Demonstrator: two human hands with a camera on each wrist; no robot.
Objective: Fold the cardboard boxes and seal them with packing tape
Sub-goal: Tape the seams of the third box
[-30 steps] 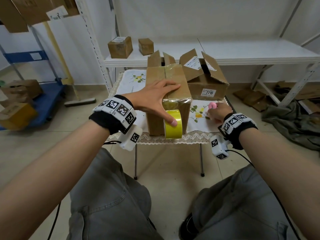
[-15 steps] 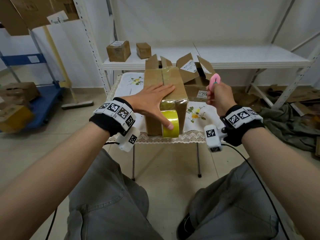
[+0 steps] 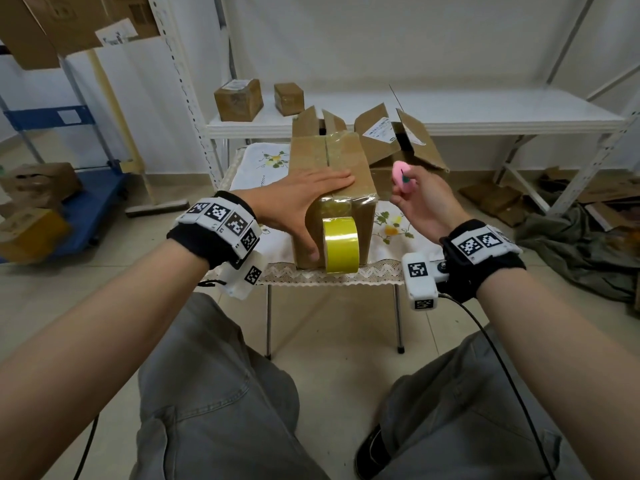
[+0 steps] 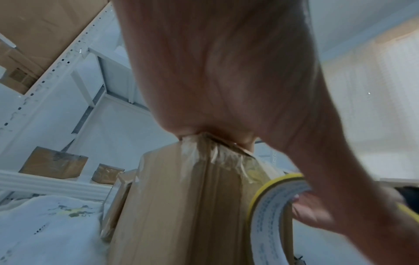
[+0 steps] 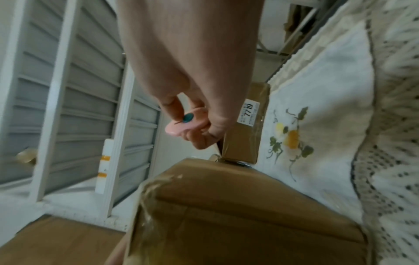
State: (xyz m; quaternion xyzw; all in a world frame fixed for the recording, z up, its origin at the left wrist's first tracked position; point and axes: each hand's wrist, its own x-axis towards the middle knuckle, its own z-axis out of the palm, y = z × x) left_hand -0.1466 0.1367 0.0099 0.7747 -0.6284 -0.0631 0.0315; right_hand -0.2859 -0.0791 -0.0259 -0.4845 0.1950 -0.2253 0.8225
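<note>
A closed cardboard box (image 3: 349, 157) stands on the small table (image 3: 346, 271), with clear tape along its top seam. My left hand (image 3: 298, 199) lies flat on the box top with its fingers straight. Its thumb reaches down the front face beside a yellow tape roll (image 3: 341, 245) that hangs there. From the left wrist view the tape roll (image 4: 269, 215) sits against the box (image 4: 176, 206), with the thumb at its edge. My right hand (image 3: 415, 199) hovers to the right of the box and grips a pink cutter (image 3: 401, 173). The right wrist view shows the cutter (image 5: 183, 126) pinched above the box corner (image 5: 238, 215).
An open box with a label (image 3: 401, 143) sits behind on the table. Two small sealed boxes (image 3: 238, 100) stand on the white shelf (image 3: 485, 112). A blue cart with boxes (image 3: 86, 209) is at the left. Cardboard scraps and a green cloth (image 3: 581, 244) lie on the floor at the right.
My right hand picked the pink cutter up off the table and raised it beside the box. My left hand stayed on the box top; its thumb slid to the roll's left edge.
</note>
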